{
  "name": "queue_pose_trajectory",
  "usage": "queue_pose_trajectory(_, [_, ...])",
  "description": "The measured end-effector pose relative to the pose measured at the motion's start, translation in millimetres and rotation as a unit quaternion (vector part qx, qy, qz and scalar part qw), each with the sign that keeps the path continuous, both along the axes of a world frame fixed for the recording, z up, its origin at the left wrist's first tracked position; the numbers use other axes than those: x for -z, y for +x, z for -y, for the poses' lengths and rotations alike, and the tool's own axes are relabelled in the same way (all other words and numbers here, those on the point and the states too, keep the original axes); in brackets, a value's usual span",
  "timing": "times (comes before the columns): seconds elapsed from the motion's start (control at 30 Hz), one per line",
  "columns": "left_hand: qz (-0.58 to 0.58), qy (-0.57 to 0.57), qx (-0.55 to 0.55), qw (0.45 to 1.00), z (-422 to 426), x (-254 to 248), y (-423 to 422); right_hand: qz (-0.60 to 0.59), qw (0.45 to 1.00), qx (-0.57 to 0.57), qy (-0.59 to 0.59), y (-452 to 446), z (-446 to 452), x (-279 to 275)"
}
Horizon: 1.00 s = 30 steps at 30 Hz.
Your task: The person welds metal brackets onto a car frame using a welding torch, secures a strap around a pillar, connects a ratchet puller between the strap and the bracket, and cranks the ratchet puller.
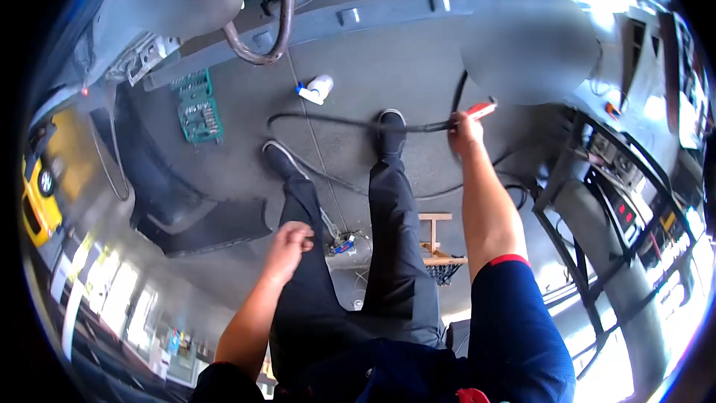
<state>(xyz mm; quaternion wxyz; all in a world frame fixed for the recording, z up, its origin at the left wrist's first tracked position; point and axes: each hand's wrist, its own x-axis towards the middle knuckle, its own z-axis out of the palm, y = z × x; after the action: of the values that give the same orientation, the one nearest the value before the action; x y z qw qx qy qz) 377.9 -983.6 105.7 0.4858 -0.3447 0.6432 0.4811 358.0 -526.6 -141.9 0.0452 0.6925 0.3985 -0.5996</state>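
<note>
The floor (246,112) is smooth and grey, with a thin seam running down the middle of the frame. Right of centre, the right hand (467,133) is closed around a red tool (481,110), with black cable (350,121) beside it looping leftward across the floor. The left hand (289,248), left of centre before the dark trousers, is half curled (whether anything lies inside the fingers, I cannot tell). At upper left a green socket case (200,121) lies open; nearer the top centre is a white bottle (321,86) with a blue top. A dark curved panel (205,227) lies at left, and a wooden stool (434,239) stands below centre. A yellow car (41,213) shows at the left edge, above bright windows (119,295); a black metal frame (561,237) fills the right.
</note>
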Motion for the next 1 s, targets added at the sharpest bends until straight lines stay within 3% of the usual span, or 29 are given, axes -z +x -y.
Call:
queue_pose_trajectory(0.07, [-0.04,0.069,0.104,0.991,-30.7,-5.3,7.5,0.015,0.999,0.03,-0.003,-7.3,-29.3,49.9])
queue_pose_trajectory(0.13, [-0.027,0.101,0.098,0.99,-57.1,-14.1,10.5,0.04,0.997,0.05,-0.029,-23.8,-42.4,52.5])
queue_pose_trajectory(0.27, [0.004,0.053,0.057,0.997,-55.3,-1.4,28.8,0.043,0.998,-0.014,-0.043,-27.3,-37.4,60.2])
queue_pose_trajectory(0.43, [0.028,-0.021,0.047,0.998,-47.1,4.4,24.9,-0.025,0.994,-0.005,-0.109,-44.5,-0.6,46.4])
queue_pose_trajectory(0.53, [0.008,-0.029,0.042,0.999,-42.9,-2.5,23.6,-0.014,0.999,0.026,-0.041,-77.0,23.4,39.9])
queue_pose_trajectory(0.57, [-0.001,-0.029,0.033,0.999,-41.0,-4.8,24.0,-0.05,0.992,0.0,-0.113,-62.9,8.9,89.0])
queue_pose_trajectory(0.6, [-0.012,-0.027,0.027,0.999,-38.8,-4.0,22.2,0.024,0.999,0.007,-0.036,-83.0,23.0,64.9])
queue_pose_trajectory(0.7, [-0.003,-0.043,0.014,0.999,-27.6,-6.5,27.0,0.072,0.996,0.037,0.028,-92.8,27.6,62.7])
queue_pose_trajectory(0.73, [0.0,-0.045,0.004,0.999,-23.9,-7.3,29.8,0.012,0.998,0.054,-0.018,-64.3,7.4,119.6])
queue_pose_trajectory(0.83, [-0.01,-0.053,-0.035,0.998,-9.5,-3.7,47.8,0.006,0.997,0.075,0.006,-65.7,10.4,55.2])
queue_pose_trajectory(0.9, [-0.028,-0.054,-0.082,0.995,-12.8,-2.5,57.7,-0.058,0.997,0.046,-0.027,-43.9,6.3,29.2])
queue_pose_trajectory(0.97, [-0.026,-0.046,-0.127,0.99,-25.9,-11.9,59.6,-0.091,0.991,-0.044,-0.09,-4.2,-8.2,19.4])
queue_pose_trajectory(1.0, [-0.038,-0.039,-0.151,0.987,-34.2,-16.1,60.3,-0.047,0.992,-0.087,-0.084,6.9,-9.5,1.4])
